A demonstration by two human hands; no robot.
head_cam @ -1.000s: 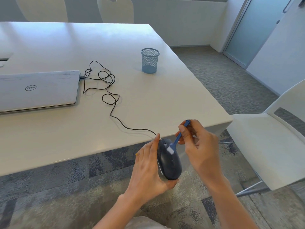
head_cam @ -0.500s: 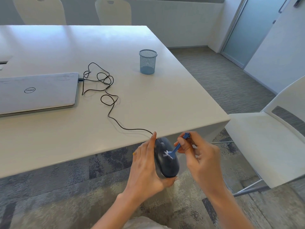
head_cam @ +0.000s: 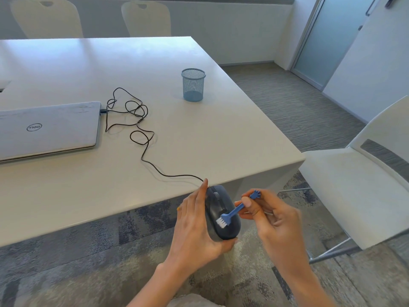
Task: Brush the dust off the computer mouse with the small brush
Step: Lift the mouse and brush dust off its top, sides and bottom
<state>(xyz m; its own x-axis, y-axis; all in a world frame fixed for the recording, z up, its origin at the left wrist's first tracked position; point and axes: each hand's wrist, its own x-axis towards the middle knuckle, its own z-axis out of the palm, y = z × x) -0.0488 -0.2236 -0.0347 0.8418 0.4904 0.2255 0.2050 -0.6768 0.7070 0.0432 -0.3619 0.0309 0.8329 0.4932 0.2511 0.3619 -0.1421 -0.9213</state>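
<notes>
We are mid-brushing. Our left hand point(head_cam: 194, 231) cradles the dark grey, rounded plastic computer mouse point(head_cam: 222, 214) off the near edge of the pale, smooth worktop point(head_cam: 199, 134), held in the air above the carpeted floor; the fingers wrap its left side and underside, closed firmly on the shell. Our right hand point(head_cam: 272, 220) pinches the small blue plastic brush with white bristles point(head_cam: 231, 214) by the upper part of its handle, thumb and fingers closed on it, with the handle's end sticking out above them. The bristles rest on the rear hump of the mouse's top shell, so the stroke in hand covers that area. The thin black cable point(head_cam: 141, 138) runs from the mouse over the worktop edge, in loose loops, to the closed silver laptop point(head_cam: 48, 129), which looks plugged in. A blue wire-mesh pen cup point(head_cam: 193, 84) stands well apart and plays no part. We cannot make out any dust at this resolution, so how clean the shell is stays uncertain. We judge the buttons, wheel groove, sides and underside as still to be covered.
</notes>
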